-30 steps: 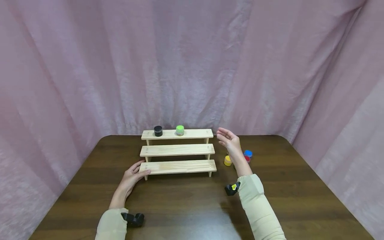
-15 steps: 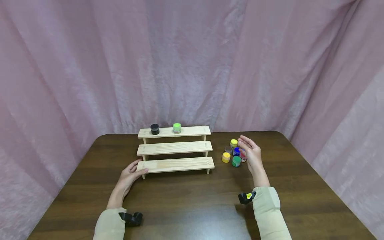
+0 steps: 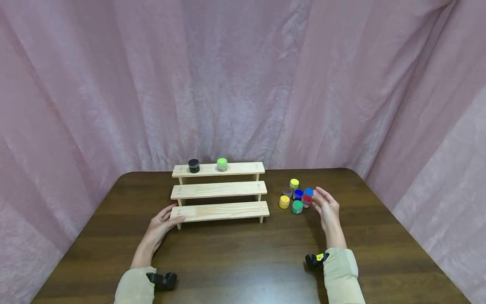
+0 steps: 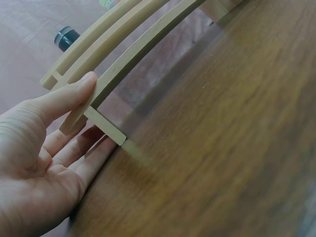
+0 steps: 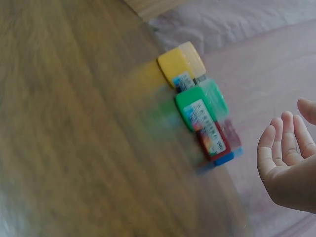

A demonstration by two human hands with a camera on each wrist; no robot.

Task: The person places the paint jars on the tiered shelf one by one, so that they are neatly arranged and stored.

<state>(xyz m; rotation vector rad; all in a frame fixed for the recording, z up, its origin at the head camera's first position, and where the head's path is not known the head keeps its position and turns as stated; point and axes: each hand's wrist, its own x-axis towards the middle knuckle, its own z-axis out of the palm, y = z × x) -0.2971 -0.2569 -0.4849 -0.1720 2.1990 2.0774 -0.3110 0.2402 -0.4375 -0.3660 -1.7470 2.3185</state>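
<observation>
A three-tier wooden stand (image 3: 220, 212) rises in steps away from me. My left hand (image 3: 159, 227) grips the left end of its lowest shelf, thumb on top and fingers round the end near the leg, as the left wrist view shows. Beside the paint jars at right, my right hand (image 3: 328, 210) hovers with fingers loosely bent and holding nothing. The jars form a cluster: yellow (image 3: 294, 184), brown (image 3: 287, 192), dark blue (image 3: 298, 194), lighter blue (image 3: 309, 191), red (image 3: 306, 200), green (image 3: 298, 207) and orange-yellow (image 3: 284, 202).
On the top shelf stand a black jar (image 3: 194, 166) and a light green jar (image 3: 222, 164). The brown wooden table (image 3: 235, 261) reaches back to a pink curtain (image 3: 243, 84). Each wrist wears a small black camera.
My right hand has moved from beside the stand's right end to the right and lower, uncovering the jar cluster. My left hand keeps its grip on the stand.
</observation>
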